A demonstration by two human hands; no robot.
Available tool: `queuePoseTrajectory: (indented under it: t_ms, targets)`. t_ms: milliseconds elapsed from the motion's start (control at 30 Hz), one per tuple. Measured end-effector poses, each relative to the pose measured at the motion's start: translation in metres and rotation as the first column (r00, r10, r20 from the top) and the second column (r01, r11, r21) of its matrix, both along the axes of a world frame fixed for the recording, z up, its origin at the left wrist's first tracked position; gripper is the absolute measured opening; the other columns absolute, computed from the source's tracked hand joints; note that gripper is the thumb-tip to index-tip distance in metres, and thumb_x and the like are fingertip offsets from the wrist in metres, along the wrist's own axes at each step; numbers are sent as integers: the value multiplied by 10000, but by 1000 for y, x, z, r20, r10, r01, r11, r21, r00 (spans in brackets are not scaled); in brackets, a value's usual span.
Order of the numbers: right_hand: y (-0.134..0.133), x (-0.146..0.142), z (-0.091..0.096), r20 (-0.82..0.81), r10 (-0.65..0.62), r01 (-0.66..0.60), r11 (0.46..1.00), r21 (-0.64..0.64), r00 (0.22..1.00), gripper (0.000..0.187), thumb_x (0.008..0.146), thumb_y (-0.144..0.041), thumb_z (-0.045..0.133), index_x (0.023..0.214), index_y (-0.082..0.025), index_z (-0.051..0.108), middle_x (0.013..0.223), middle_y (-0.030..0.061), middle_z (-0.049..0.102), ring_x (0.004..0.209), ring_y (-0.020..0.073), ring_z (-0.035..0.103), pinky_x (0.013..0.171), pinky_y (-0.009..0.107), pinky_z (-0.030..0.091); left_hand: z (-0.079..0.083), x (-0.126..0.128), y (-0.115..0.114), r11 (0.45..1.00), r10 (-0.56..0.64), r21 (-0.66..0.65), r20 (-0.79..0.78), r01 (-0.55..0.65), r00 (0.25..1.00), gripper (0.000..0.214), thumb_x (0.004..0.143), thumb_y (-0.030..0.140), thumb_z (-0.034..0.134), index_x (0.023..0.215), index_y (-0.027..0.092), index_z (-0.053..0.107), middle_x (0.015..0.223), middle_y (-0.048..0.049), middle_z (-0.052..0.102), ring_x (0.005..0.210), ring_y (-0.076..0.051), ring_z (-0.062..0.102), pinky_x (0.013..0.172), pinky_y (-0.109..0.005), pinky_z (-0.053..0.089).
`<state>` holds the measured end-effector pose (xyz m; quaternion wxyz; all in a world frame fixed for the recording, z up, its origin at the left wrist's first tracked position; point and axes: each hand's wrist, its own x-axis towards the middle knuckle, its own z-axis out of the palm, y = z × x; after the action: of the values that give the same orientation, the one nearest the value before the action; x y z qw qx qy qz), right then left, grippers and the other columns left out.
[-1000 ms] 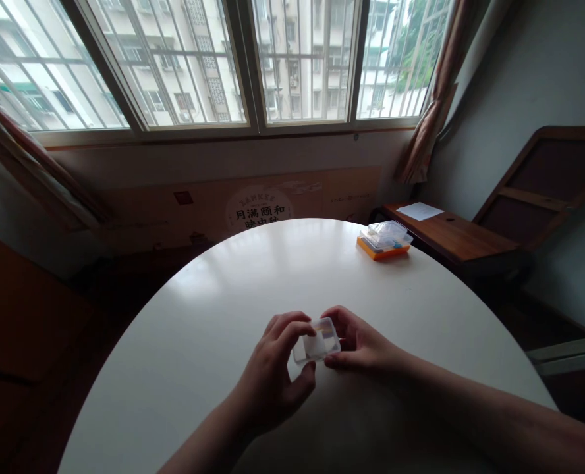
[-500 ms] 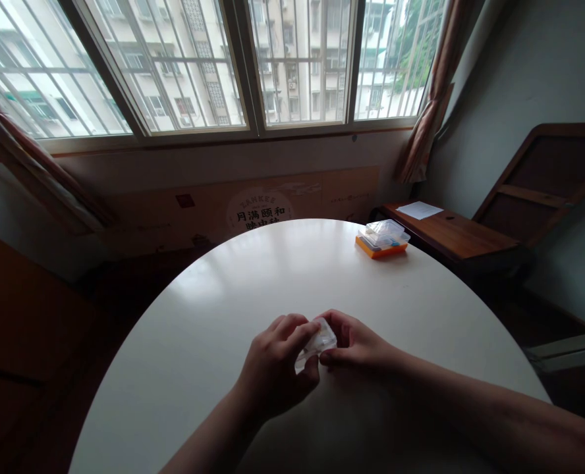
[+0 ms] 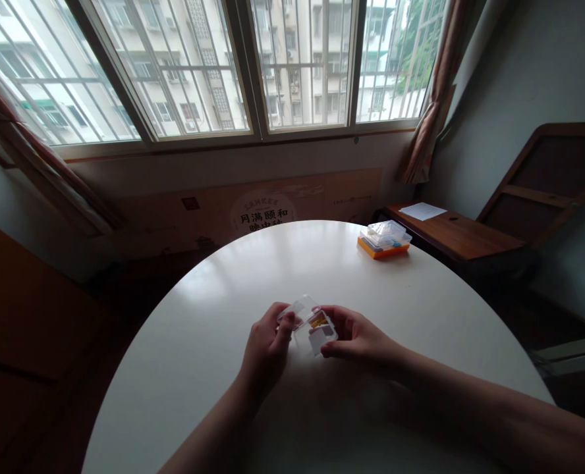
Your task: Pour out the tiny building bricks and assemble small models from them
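A small clear plastic box [image 3: 317,340] is between my hands above the near part of the table, its hinged lid [image 3: 304,307] swung up. Thumb and fingers of my left hand [image 3: 269,339] pinch the lid. The body of the box is gripped at its right side by my right hand [image 3: 356,334], thumb in front and fingers behind. Inside lie small yellow pieces [image 3: 318,322], too small to name, and something pale and flat that I cannot make out.
At the far right of the round white table [image 3: 213,336] stands an orange case [image 3: 382,250] with clear boxes [image 3: 387,232] on top. Beyond the table edge, a wooden desk [image 3: 460,230] carries a sheet of paper [image 3: 423,210]. A barred window is ahead.
The box's lid has been opened, showing the yellow pieces. My left hand has shifted slightly left with the lid, while my right hand keeps its grip on the box.
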<state>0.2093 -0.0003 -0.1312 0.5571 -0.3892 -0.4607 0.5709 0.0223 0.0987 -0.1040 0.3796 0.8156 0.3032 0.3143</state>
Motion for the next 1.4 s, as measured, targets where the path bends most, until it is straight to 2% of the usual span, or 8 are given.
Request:
queuePoseTrajectory:
  t_ms: [100,200,300,433,567,667,900,1400]
  targets:
    - [-1,8,-2,151,-55,53,998,17,987,720,748,-283,814,1384,-202,486,1274,112,598,1119,229,606,965,391,501,-6,1,10,996,84,52,-170,-76,982,496,981,516,314,846,179,651,789,-62,703,728,-224,646,677,-344,506]
    - [-5,15,3,335,-135,128,991,43,932,771,806,-359,757,1469,-191,401,1263,129,594,1076,239,618,920,411,527,-13,3,11,966,108,257,-341,-18,934,482,980,443,300,1002,174,699,1088,-134,713,1054,-296,633,912,-479,481]
    - [-8,19,11,505,-209,199,977,74,838,773,838,-395,712,1499,-187,370,1308,140,563,1108,256,593,907,416,542,-21,3,2,938,142,340,-545,63,827,585,936,502,388,1324,110,581,1444,-217,497,1372,-381,405,1105,-618,280]
    - [-11,22,13,658,-269,204,963,175,703,733,857,-362,678,1504,-219,366,1329,128,538,1138,262,569,906,421,555,-28,5,-18,937,93,302,-705,178,703,912,847,653,478,1498,28,347,1569,-238,253,1470,-401,190,1175,-614,146]
    - [-13,21,10,767,-320,103,942,319,557,726,864,-266,641,1519,-266,328,1342,111,522,1165,259,555,977,456,516,-28,9,-29,928,107,316,-737,200,667,843,910,631,384,1519,53,315,1595,-182,207,1491,-351,138,1203,-570,116]
    - [-15,17,12,808,-319,23,935,355,495,748,864,-210,610,1533,-283,283,1391,104,489,1221,252,528,1039,455,473,-25,13,-27,928,145,331,-747,173,649,724,967,561,323,1513,86,345,1591,-147,245,1491,-318,173,1204,-554,148]
    - [-20,14,17,848,-290,-86,928,363,445,832,823,-120,562,1553,-299,206,1433,90,455,1247,234,511,1036,400,475,-18,13,-14,920,241,382,-725,85,646,548,1006,402,332,1491,158,407,1567,-87,348,1468,-275,266,1199,-518,210]
    - [-23,18,17,919,-225,-271,908,318,324,948,699,26,450,1565,-258,193,1454,108,413,1314,236,439,1077,395,443,-25,9,-8,937,198,339,-717,86,669,534,1010,351,301,1511,182,373,1596,-80,278,1490,-270,200,1209,-515,171]
